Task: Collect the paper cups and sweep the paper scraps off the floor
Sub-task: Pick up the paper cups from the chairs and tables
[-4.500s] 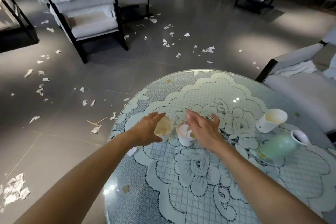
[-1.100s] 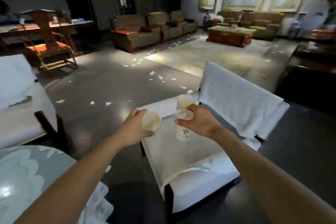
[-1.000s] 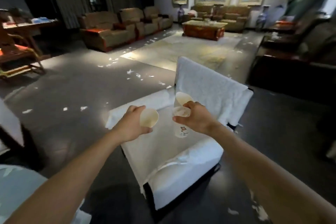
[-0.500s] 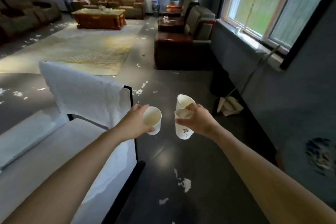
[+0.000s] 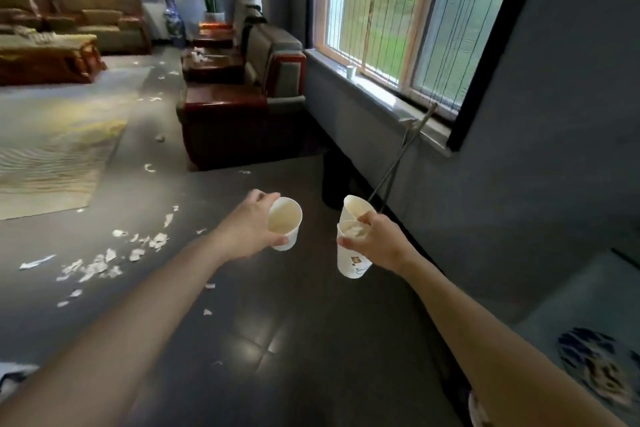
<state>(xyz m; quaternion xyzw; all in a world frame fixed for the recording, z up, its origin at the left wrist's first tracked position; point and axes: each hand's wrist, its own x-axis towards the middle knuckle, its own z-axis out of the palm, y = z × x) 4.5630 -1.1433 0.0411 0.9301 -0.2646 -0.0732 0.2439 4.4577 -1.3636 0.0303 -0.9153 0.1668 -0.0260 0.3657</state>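
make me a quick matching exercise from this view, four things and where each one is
Things:
1. single paper cup
2. pair of paper cups
3. small cup
4. paper scraps

Places:
A. on the window sill
B. in the right hand
C. on the floor
D. in the left hand

Pairs: 1-D, 2-B, 3-A, 4-C
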